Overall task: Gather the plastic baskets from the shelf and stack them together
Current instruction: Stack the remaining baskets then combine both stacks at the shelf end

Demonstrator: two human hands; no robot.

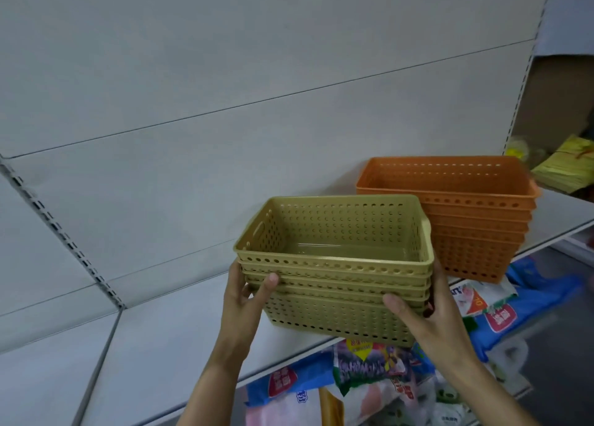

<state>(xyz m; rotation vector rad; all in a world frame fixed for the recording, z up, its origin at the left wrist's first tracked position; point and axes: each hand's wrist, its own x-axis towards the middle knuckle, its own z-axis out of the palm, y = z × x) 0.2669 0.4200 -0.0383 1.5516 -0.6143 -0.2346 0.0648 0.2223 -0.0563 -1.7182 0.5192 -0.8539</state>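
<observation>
A nested stack of several olive-tan perforated plastic baskets (334, 284) stands on the white shelf (154, 339) near its front edge. My left hand (247, 294) grips the stack's left end, thumb across the rims. My right hand (421, 313) grips the right end, thumb on the front wall and fingers behind. Behind it to the right stands a nested stack of several orange baskets (463, 220), touched by neither hand. I cannot tell whether the tan stack rests on the shelf or is slightly lifted.
The white back panel (225, 72) rises behind the shelf. Slotted uprights (58, 229) divide the bays. Yellow packets (569, 165) lie at the far right. Below the shelf edge, colourful plastic bags (369, 380) fill a lower bin.
</observation>
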